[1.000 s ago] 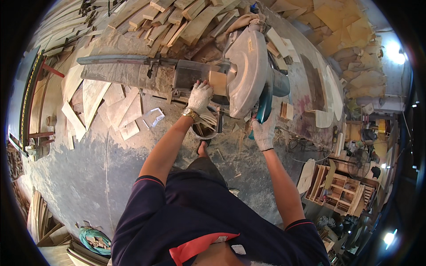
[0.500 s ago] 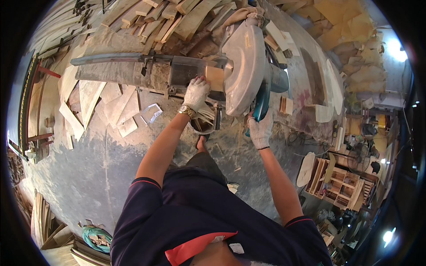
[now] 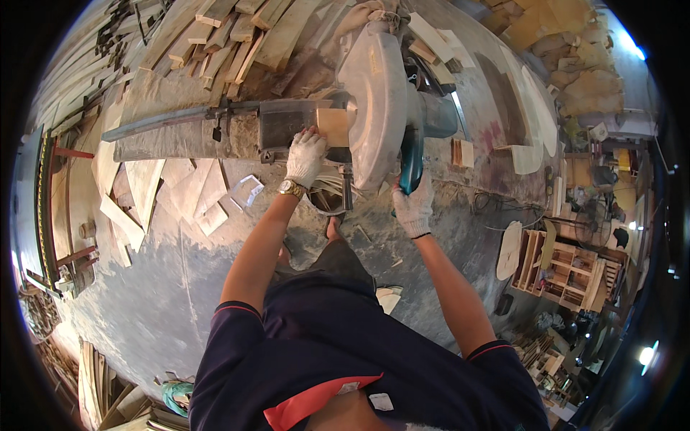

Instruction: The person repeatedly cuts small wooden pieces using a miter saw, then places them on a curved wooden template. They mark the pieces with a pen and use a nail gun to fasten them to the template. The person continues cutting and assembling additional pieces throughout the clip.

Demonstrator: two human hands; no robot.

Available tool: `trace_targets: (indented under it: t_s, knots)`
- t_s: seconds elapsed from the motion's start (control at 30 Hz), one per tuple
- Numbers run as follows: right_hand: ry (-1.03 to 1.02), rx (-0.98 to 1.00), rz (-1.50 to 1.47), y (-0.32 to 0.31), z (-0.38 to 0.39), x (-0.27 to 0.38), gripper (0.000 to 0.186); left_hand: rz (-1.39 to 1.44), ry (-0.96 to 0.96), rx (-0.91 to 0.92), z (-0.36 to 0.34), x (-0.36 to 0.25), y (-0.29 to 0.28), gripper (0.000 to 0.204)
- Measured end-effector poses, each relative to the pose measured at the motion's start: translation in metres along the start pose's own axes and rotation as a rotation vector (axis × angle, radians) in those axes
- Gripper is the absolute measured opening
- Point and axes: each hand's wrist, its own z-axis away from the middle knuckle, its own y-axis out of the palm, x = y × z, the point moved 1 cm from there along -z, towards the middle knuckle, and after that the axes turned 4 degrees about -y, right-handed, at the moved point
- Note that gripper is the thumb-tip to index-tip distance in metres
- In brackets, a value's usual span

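Observation:
A mitre saw with a large grey blade guard (image 3: 377,100) stands on the workbench in front of me. My right hand (image 3: 413,205), in a white knitted glove, is wrapped round its teal handle (image 3: 411,161). Left of the guard, a small pale wood block (image 3: 332,127) sits on the saw's base. My left hand (image 3: 305,158), gloved too and with a gold watch at the wrist, presses against the block's left side with curled fingers. The guard hides the blade.
Timber pieces (image 3: 237,36) are piled behind the saw. A long metal rail (image 3: 165,123) extends to the left. Below the saw stands a bucket (image 3: 327,202) with thin offcuts. Flat wood scraps (image 3: 194,187) lie at left, and a wooden rack (image 3: 568,273) stands at right.
The whole view has shifted slightly, so the saw appears further left. Both hands keep the same places on the block and the handle.

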Motion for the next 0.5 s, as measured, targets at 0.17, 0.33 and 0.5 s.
trace_targets:
  t_s: [0.17, 0.33, 0.5]
  knots:
    - [0.008, -0.004, -0.021, 0.006, -0.001, -0.003, 0.032, -0.012, 0.018, -0.052, -0.001, 0.001, 0.004, 0.017]
    - [0.079, 0.004, -0.082, 0.011, 0.004, -0.007, 0.037, -0.017, 0.03, -0.059, 0.0, 0.003, 0.002, 0.02]
    - [0.157, 0.006, 0.096, 0.025, 0.004, -0.003, 0.06, 0.034, 0.015, -0.077, 0.001, 0.003, 0.0, 0.021]
